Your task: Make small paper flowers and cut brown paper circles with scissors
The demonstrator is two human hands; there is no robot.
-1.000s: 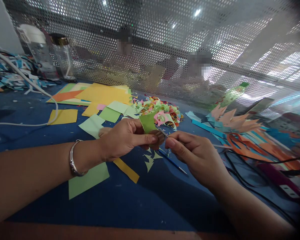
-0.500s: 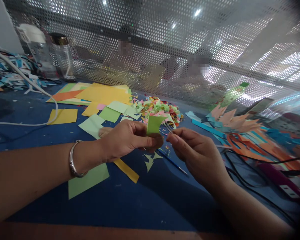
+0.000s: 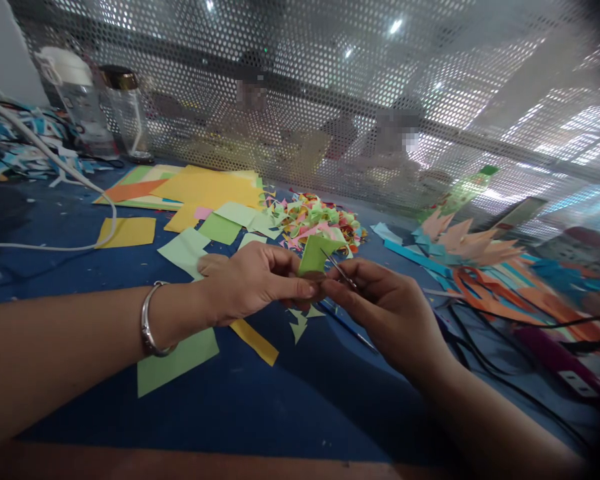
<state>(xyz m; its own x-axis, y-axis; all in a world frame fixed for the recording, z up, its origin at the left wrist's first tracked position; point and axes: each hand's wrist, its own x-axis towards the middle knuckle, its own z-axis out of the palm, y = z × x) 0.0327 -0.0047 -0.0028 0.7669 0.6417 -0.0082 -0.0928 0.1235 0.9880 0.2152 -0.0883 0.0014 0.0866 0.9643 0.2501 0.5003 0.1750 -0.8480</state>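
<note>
My left hand (image 3: 257, 280), with a silver bangle at the wrist, pinches a folded piece of light green paper (image 3: 316, 257) between thumb and fingers. In my right hand (image 3: 380, 303) is a small pair of scissors (image 3: 339, 268); the fingers hide its handles. One slim pointed blade lies across the front of the green paper, near its right edge. The fingertips of both hands almost meet below the paper. Cut green paper scraps (image 3: 299, 328) lie on the table under the hands, close to a thin blue pen-like stick (image 3: 353, 331).
Several green and yellow paper squares (image 3: 127, 232) lie left, before a stack of coloured sheets (image 3: 210, 187). A heap of paper clippings (image 3: 320, 217) stands behind the hands. Two bottles (image 3: 127, 113) are back left. Orange folded paper (image 3: 470, 240), black cables and a purple power strip (image 3: 560, 360) are right.
My right hand has moved left, bringing the scissors from beside the green paper to across it. The paper has tilted and shifted slightly right; my left hand keeps its pinch.
</note>
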